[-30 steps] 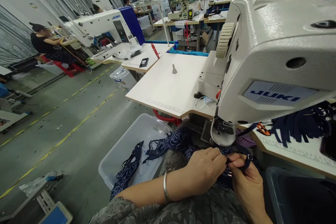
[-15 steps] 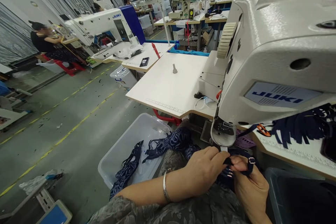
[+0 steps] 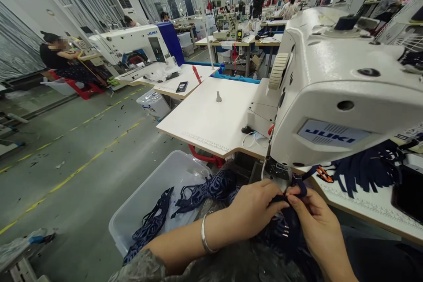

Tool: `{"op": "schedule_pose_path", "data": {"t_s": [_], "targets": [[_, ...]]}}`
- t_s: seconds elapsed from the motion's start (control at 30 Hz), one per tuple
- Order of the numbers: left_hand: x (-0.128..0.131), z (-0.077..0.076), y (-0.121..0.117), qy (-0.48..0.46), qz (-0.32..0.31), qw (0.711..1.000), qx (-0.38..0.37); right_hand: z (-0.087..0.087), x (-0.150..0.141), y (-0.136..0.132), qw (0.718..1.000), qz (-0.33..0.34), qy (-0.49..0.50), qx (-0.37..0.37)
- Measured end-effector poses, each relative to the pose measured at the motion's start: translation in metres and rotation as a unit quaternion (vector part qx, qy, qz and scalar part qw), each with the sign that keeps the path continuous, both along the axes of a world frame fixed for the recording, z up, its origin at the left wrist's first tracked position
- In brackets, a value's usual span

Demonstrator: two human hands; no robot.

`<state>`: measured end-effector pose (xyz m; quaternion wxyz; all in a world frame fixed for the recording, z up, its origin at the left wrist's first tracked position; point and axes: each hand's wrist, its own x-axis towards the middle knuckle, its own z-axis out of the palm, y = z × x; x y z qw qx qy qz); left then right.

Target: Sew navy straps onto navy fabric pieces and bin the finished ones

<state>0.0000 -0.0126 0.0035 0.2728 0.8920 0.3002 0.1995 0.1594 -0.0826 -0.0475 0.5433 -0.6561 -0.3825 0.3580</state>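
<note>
Close under the needle area of a white sewing machine [image 3: 317,92], both hands pinch a navy bra. My left hand [image 3: 253,205], with a bangle on its wrist, has thumb and fingers closed on a dark edge of the bra. My right hand [image 3: 315,216] is closed beside it, gripping a looped navy strap [image 3: 300,185]. The fingertips of both hands almost meet. Below them hangs the bra's back part [image 3: 287,228] with small metal hooks. More patterned navy bras [image 3: 211,187] trail over the lap and into a clear plastic bin [image 3: 132,205] on the left.
A white machine table [image 3: 205,114] carries a small grey peg [image 3: 218,96]. On the right tabletop lie orange-handled snips [image 3: 324,174], a bundle of navy straps [image 3: 366,167] and a dark phone-like object [image 3: 408,194]. Further back, a co-worker [image 3: 59,57] sits at another machine.
My head view has tilted up, so more ceiling lights show. My right hand has shifted up; the strap loop now stands above its fingers. My left hand keeps its pinch.
</note>
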Motion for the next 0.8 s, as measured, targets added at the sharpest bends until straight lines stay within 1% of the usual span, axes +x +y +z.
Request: {"op": "schedule_pose_path", "data": {"t_s": [0.1, 0.17, 0.27, 0.3, 0.37, 0.43, 0.47, 0.6, 0.7, 0.8], "targets": [[0.001, 0.008, 0.010, 0.054, 0.022, 0.995, 0.075, 0.005, 0.003, 0.015, 1.000, 0.010, -0.024, 0.007], [0.001, 0.007, 0.017, 0.054, 0.033, 0.990, 0.123, 0.007, 0.002, 0.024, 0.999, 0.020, -0.043, 0.020], [0.000, -0.004, 0.024, 0.000, 0.034, 0.978, 0.208, 0.008, 0.000, 0.030, 0.996, 0.027, -0.079, 0.026], [-0.001, -0.009, 0.025, -0.016, 0.020, 0.971, 0.236, 0.009, 0.000, 0.031, 0.995, 0.029, -0.091, 0.028], [-0.004, -0.019, 0.024, -0.032, -0.028, 0.959, 0.279, 0.010, 0.001, 0.033, 0.994, 0.029, -0.101, 0.029], [-0.008, -0.025, 0.021, -0.034, -0.068, 0.951, 0.299, 0.010, 0.004, 0.034, 0.996, 0.029, -0.087, 0.016], [-0.010, -0.027, 0.020, -0.031, -0.073, 0.950, 0.302, 0.010, 0.005, 0.035, 0.997, 0.031, -0.073, 0.006], [-0.018, -0.024, 0.016, 0.013, -0.064, 0.951, 0.304, 0.007, 0.008, 0.036, 0.998, 0.044, -0.039, -0.017], [-0.020, -0.021, 0.015, 0.051, -0.064, 0.943, 0.322, 0.005, 0.007, 0.035, 0.998, 0.032, -0.053, -0.007], [-0.018, -0.023, 0.014, 0.069, -0.052, 0.932, 0.353, 0.006, 0.009, 0.039, 0.996, 0.016, -0.084, -0.001]]}}
